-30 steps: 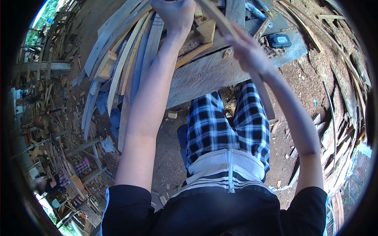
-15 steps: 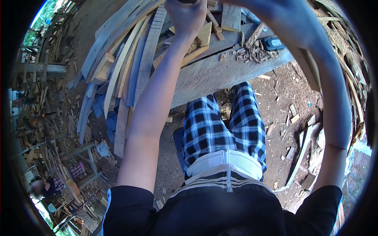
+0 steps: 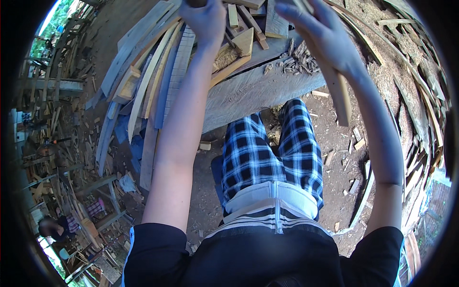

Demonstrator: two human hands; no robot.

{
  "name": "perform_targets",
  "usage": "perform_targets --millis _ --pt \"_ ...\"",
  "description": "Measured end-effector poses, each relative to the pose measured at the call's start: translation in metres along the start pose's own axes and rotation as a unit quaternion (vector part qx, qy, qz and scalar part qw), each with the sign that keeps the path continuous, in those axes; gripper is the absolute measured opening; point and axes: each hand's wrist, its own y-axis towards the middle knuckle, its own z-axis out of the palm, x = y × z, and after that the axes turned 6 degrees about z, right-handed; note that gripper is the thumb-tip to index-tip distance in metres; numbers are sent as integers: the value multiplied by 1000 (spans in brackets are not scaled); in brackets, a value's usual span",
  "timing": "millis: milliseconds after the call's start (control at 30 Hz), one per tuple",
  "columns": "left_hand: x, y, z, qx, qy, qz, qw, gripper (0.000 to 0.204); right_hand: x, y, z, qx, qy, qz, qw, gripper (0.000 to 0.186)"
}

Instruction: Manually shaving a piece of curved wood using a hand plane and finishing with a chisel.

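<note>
At the top edge, the fingers of my left hand (image 3: 205, 23) are curled round a dark object (image 3: 195, 2), mostly cut off by the picture's edge; I cannot make out its kind. To the right, my right hand (image 3: 327, 40) grips a wooden strip (image 3: 342, 98), its thumb pointing left. The strip slants over the bench's right end, its lower end hanging past the edge. Between my hands lie an angled wooden block (image 3: 245, 42) and short boards (image 3: 276, 21) on the thick plank bench (image 3: 263, 91).
Long wooden strips (image 3: 152, 76) are stacked at the bench's left. Shavings (image 3: 301, 60) lie near its right end. My knees in checked trousers (image 3: 272, 148) are under the near edge. Scrap wood litters the dirt floor (image 3: 334, 158). Another person (image 3: 60, 227) is far left.
My right hand has moved left, bringing the wooden strip with it. The teal and black item on the bench's right end is no longer visible. My left hand has shifted slightly left.
</note>
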Motion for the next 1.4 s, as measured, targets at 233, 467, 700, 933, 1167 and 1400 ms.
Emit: perform_targets --millis 233,467,700,933,1167,1400 --pt "-5 6 -49 -149 -136 -123 972 16 -117 18 67 40 -99 6 994 88" --pt "-26 4 -54 -162 -118 -112 973 27 -146 15 96 47 -110 40 992 91" --pt "-43 -9 -74 -61 -19 -39 997 23 -148 15 95 60 -136 51 988 91" --pt "-48 5 -68 184 90 3 979 20 -144 16 92 68 -126 62 988 92" --pt "-47 6 -60 -8 -51 37 998 20 -136 15 93 94 -110 86 986 93" --pt "-53 2 -66 -51 -15 5 999 26 -141 14 91 78 -84 80 990 94"
